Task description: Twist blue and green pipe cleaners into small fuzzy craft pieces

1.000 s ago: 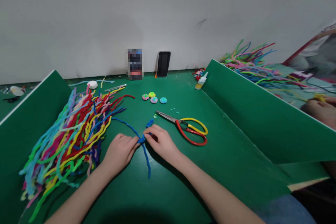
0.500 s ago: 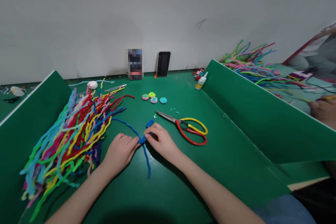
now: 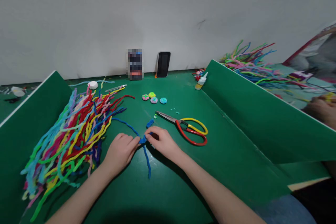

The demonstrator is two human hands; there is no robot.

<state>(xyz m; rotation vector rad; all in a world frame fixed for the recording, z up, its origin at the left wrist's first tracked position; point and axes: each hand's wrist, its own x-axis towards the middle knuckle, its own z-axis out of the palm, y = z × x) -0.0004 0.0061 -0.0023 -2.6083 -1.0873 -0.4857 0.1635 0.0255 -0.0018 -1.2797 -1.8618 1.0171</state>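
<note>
The left hand (image 3: pixel 122 149) is partly curled, its thumb and fingertips pinching the near-left side of a twisted blue chenille stem (image 3: pixel 142 140). The right hand (image 3: pixel 164 141) pinches the same stem from the other side, thumb against bent fingers. The stem sits between both hands, low over the green tabletop (image 3: pixel 168 192), one tail reaching toward the far left and another toward the person.

The fingers cover much of the twist, so its exact form is hidden. A short blue piece (image 3: pixel 149 123) shows just beyond the right fingers; whether it joins the stem cannot be told. A co-worker's hand (image 3: pixel 324 108) is blurred and cut off at the right edge, and a panel (image 3: pixel 135 64) against the wall is pixelated.

Scissors (image 3: pixel 181 122) lie beyond and right of the right hand, blades pointing far left. A heap of coloured chenille stems (image 3: pixel 76 129) spreads beside the left hand. Farther back are four small round ornaments (image 3: pixel 154 100), a glue bottle (image 3: pixel 200 83) and a leaning phone (image 3: pixel 163 64).
</note>
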